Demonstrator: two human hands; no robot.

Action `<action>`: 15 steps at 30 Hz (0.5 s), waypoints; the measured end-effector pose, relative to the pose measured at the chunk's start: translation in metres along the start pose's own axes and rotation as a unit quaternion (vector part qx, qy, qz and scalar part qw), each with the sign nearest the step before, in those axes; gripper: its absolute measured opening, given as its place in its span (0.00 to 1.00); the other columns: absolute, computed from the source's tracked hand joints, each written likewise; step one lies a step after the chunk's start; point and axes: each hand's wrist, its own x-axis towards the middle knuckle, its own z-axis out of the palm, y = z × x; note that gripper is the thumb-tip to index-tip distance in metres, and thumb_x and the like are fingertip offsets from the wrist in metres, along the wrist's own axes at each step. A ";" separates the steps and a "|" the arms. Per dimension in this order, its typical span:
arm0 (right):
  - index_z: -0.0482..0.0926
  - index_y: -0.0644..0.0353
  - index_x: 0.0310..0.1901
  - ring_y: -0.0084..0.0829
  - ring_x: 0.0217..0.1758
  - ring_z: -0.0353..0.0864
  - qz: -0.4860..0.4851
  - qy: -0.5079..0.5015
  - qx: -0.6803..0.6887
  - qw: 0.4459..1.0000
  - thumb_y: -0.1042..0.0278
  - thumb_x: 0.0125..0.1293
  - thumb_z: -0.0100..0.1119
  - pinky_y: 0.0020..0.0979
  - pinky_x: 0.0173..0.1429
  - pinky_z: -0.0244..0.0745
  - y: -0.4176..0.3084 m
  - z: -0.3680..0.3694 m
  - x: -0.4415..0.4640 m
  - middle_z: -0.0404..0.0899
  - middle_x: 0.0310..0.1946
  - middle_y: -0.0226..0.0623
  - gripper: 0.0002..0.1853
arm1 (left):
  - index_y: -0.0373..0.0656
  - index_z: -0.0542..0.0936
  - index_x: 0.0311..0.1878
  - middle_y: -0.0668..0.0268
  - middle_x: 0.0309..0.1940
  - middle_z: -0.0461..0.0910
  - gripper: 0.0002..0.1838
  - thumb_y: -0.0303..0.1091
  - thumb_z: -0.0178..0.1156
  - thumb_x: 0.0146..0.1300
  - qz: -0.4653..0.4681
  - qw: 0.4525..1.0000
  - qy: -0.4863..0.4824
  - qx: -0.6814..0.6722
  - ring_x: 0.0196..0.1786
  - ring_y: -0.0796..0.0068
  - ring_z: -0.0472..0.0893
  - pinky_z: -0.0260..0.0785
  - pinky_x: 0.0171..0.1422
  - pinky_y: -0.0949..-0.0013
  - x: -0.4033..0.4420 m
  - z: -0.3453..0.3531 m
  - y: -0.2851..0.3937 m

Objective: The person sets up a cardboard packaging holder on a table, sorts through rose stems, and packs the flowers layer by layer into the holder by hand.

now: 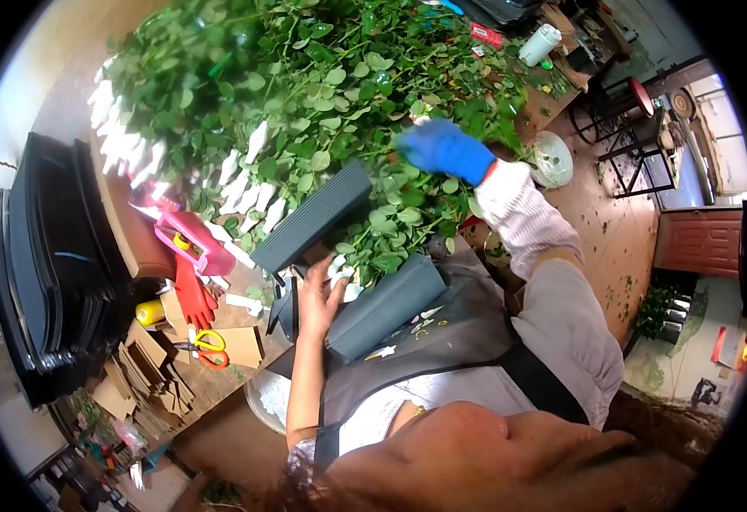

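Note:
My left hand [316,299], bare, lies with fingers apart between two dark grey ridged panels, at the white-wrapped heads of a few stems. One panel [314,218] stands tilted beyond it; the other panel [391,307] rests against my apron. Whether the hand grips anything is hidden. My right hand [443,152], in a blue glove, is over the leafy green stems [331,85]; its fingertips are blurred among the leaves. White-wrapped flower heads [250,196] stick out of the pile toward the left.
Left of the pile are a pink holder [192,243], red glove [192,294], yellow-and-orange scissors [210,348], cardboard pieces [147,363] and stacked black sheets [66,256]. A white bottle [540,44] stands at the back; a clear bucket [551,160] is at the right.

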 end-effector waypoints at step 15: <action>0.80 0.50 0.54 0.41 0.49 0.86 -0.021 -0.020 -0.071 0.997 0.64 0.69 0.56 0.46 0.50 0.79 -0.002 0.064 0.042 0.85 0.44 0.37 0.13 | 0.42 0.74 0.67 0.50 0.59 0.77 0.28 0.32 0.69 0.65 0.046 0.998 -0.004 0.047 0.56 0.52 0.81 0.77 0.60 0.59 0.002 0.000 -0.009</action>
